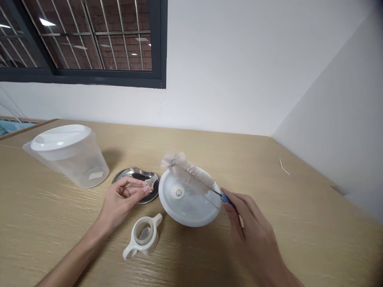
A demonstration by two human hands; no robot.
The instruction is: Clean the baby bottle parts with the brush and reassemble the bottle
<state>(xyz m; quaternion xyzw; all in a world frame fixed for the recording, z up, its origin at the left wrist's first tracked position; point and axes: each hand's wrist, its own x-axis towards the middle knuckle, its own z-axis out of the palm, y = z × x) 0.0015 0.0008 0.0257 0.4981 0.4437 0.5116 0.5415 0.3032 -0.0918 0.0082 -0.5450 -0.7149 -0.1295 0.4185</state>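
Note:
My left hand (124,199) pinches a small clear plastic piece with a ribbed, tapering end (150,182), above the edge of a steel kidney dish (146,198). My right hand (251,223) grips the blue handle of a bottle brush (193,175). The brush's pale bristles slant up and left, in front of the far part of a translucent white round vessel (191,213). A round fitting shows inside that vessel; whether the bristles touch it I cannot tell. Below my left hand, a white ring with two wing-like handles (154,241) rests on the table.
A translucent lidded jug (80,165) stands at the left on the wooden table (299,239). Toward the right lies a thin pale strip (284,166). A white wall (224,71) and a barred window (98,40) are behind the table.

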